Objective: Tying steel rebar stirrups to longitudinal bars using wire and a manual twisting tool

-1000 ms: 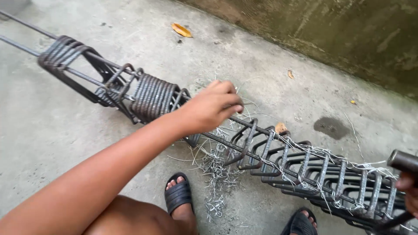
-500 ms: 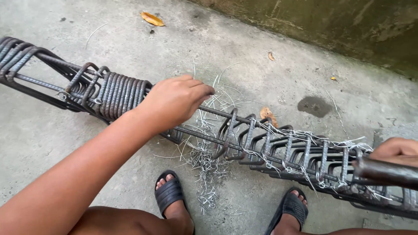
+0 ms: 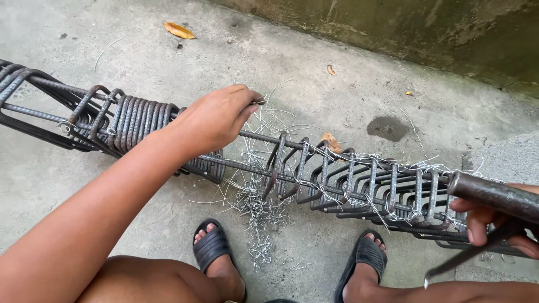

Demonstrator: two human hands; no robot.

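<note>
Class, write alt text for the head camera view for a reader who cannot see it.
A left hand grips a rebar cage lying on a concrete floor, while the right hand holds a metal rod at its far end. Loose wire ties lie beside two black sandals.

A rough grey concrete floor (image 3: pixel 314 73) carries everything, running up to a stained, mossy wall base along the far side. Lying straight on it is a long rebar cage (image 3: pixel 348 179) of dark bars and close-set stirrups, stretching from the left edge across to the right, with a loose heap of cut tie wire pieces (image 3: pixel 261 210) spilled beneath and just in front of its middle. A dry yellow leaf (image 3: pixel 179 30) lies near the far left, a dark damp patch (image 3: pixel 387 128) shows beyond the cage, and two feet in black sandals (image 3: pixel 210 247) stand on the near side.
</note>
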